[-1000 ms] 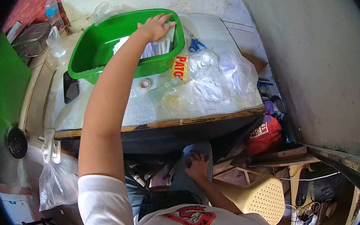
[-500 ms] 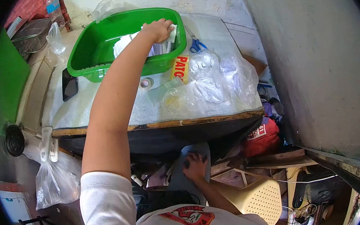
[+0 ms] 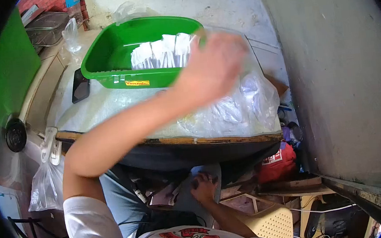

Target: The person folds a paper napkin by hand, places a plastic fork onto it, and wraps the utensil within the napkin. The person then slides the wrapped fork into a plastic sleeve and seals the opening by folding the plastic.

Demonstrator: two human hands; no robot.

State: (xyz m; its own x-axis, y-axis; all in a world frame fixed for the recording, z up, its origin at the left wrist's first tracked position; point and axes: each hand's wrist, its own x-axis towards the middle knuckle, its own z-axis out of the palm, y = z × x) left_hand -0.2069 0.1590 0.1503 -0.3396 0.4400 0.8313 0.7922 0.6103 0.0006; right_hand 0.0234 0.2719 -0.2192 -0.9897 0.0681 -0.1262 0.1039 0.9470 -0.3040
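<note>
My left hand [image 3: 220,68] is raised over the right end of the green basin [image 3: 113,82], smeared by motion, so its fingers and anything in them cannot be made out. White paper pieces [image 3: 160,53] stand packed in a row inside the basin, toward its right side. Below the hand lie clear plastic bags [image 3: 259,96] with whitish contents. My right hand [image 3: 204,187] rests on my knee under the table edge, fingers spread and holding nothing. The blurred hand and forearm hide the scissors, the tape roll and the yellow packet.
A dark phone [image 3: 80,86] lies left of the basin on the plastic-covered table [image 3: 121,112]. A plastic bag [image 3: 46,190] hangs at the table's left. The wall [image 3: 332,68] closes the right side, with a red bag [image 3: 277,161] below. A yellow stool [image 3: 274,225] stands low right.
My left hand has come away from the papers in the basin and swung right, toward the plastic bags. My right hand stays on the knee. The view has shifted slightly.
</note>
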